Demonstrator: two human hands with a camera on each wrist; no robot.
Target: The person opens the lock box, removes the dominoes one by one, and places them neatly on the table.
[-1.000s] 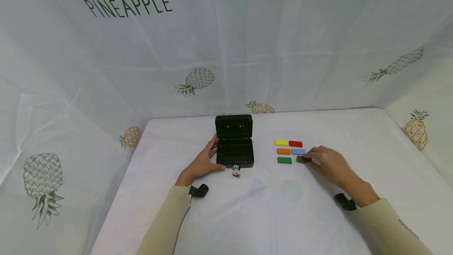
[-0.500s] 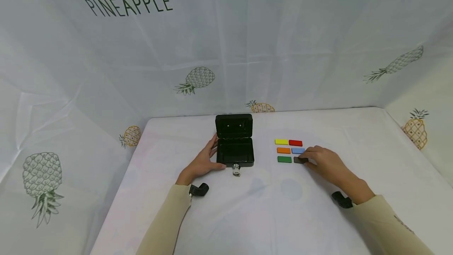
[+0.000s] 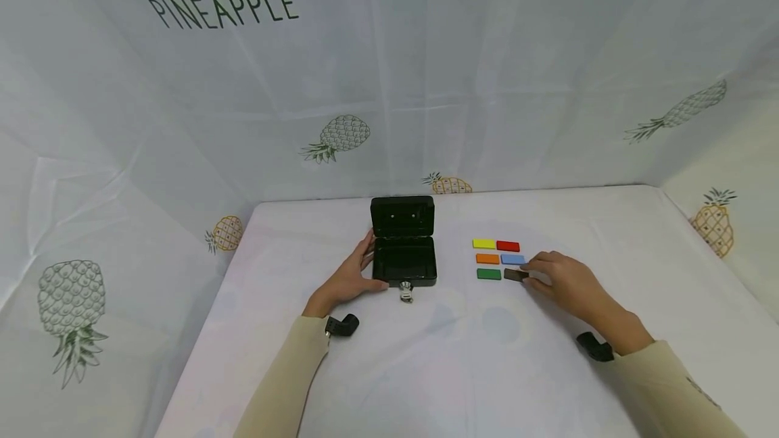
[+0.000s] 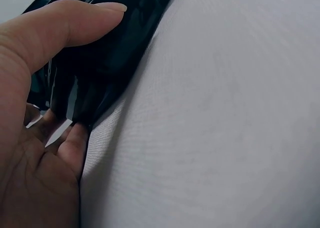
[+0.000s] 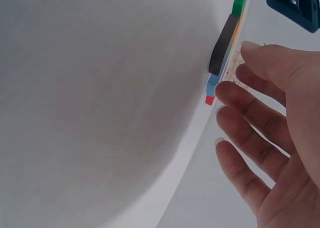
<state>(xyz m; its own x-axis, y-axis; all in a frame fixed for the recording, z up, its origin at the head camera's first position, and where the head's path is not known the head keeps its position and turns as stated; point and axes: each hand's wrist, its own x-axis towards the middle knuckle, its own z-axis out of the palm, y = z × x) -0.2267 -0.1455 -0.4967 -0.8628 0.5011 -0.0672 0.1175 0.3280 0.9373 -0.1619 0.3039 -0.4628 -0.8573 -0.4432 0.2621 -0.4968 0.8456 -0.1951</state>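
A small black metal box (image 3: 404,262), much like a cash box, stands with its lid raised and a silver clasp (image 3: 406,293) hanging at its front. My left hand (image 3: 348,280) holds its front left corner; in the left wrist view the thumb (image 4: 95,23) lies on the black wall and the other fingers are at its side. Right of the box, my right hand (image 3: 566,282) is beside a dark brown block (image 3: 515,275). In the right wrist view the fingers are loosely bent and apart from that block (image 5: 223,45).
Flat coloured blocks lie in pairs: yellow (image 3: 484,244) beside red (image 3: 508,247), orange (image 3: 487,259) beside blue (image 3: 512,259), and green (image 3: 489,274) beside the dark one. A white cloth (image 3: 426,363) covers the table. A pineapple-print curtain (image 3: 389,73) hangs behind.
The dark block has shifted left, level with the green one. My right hand has let go of it and drawn slightly right. The left hand stays on the box.
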